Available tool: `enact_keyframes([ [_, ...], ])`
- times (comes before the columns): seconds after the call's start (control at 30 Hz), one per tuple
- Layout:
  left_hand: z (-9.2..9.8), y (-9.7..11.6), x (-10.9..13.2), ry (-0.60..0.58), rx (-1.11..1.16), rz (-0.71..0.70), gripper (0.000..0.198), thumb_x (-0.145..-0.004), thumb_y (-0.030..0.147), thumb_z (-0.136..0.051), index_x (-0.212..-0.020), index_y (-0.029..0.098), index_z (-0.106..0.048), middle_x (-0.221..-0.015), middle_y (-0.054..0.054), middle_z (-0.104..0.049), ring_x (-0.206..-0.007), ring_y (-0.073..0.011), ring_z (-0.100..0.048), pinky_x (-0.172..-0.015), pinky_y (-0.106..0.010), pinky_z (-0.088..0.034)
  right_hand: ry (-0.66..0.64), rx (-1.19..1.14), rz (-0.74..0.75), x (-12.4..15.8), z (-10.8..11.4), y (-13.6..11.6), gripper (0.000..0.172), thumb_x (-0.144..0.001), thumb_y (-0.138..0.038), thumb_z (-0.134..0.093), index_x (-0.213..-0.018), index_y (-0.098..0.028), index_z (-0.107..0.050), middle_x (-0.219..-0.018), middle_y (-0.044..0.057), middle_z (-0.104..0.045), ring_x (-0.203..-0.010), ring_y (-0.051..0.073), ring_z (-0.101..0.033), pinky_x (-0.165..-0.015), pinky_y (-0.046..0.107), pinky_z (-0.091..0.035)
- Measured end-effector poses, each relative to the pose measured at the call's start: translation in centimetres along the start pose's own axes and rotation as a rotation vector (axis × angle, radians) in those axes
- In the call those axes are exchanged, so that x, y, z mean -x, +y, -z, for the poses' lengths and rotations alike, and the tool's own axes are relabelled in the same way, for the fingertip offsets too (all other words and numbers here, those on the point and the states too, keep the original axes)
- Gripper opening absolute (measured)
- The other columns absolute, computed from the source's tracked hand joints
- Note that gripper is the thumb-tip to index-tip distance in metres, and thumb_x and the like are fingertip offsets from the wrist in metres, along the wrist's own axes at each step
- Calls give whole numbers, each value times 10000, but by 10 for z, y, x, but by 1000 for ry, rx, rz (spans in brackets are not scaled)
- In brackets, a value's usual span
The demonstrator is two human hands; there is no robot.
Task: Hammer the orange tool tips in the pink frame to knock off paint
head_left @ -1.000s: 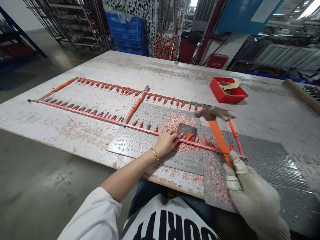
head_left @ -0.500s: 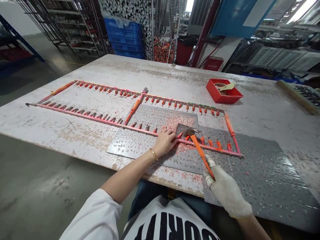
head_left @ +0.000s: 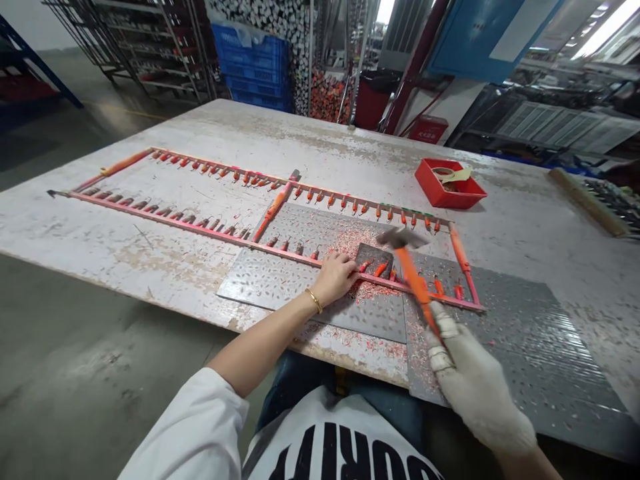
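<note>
A long pink-coated metal rack [head_left: 280,227] lies flat on the table, with orange-tipped hooks along its rails. My left hand [head_left: 337,277] is bare and grips the rack's lower rail next to a small dark metal block [head_left: 373,259]. My right hand [head_left: 475,380], in a white cotton work glove, is shut around an orange-handled hammer [head_left: 417,287]. The hammer's steel head [head_left: 400,238] is raised above the far side of the block and blurred by motion. Pink and orange chips [head_left: 360,243] lie scattered under the rail.
Textured grey steel sheets [head_left: 530,347] lie under the rack on the scuffed white table [head_left: 125,247]. A red tray [head_left: 450,183] holding a tape roll stands at the back right. Blue crates [head_left: 250,67] and metal shelving stand beyond the table.
The hammer has swung up off the rail, its head now raised higher and farther back, and my right hand has moved toward me. My left hand has stayed on the rail.
</note>
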State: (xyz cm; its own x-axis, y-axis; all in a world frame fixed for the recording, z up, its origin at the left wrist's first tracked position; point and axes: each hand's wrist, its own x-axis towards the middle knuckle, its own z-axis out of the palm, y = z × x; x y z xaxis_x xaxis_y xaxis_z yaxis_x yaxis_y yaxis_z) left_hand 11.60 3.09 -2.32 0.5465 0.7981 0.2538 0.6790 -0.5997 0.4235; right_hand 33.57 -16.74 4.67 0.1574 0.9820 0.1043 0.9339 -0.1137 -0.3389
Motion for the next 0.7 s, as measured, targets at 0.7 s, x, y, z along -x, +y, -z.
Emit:
enact_keyframes([
  [0.7, 6, 4, 6, -45, 99, -64, 202, -1012, 280, -541, -937, 186, -703, -1039, -109, -652, -1039, -270, -531, -961, -469, -438, -84, 20, 65, 5, -15, 12, 507, -968, -319, -446, -1449, -250, -592, -1249, 70, -729, -1085, 217, -722, -905, 308, -593],
])
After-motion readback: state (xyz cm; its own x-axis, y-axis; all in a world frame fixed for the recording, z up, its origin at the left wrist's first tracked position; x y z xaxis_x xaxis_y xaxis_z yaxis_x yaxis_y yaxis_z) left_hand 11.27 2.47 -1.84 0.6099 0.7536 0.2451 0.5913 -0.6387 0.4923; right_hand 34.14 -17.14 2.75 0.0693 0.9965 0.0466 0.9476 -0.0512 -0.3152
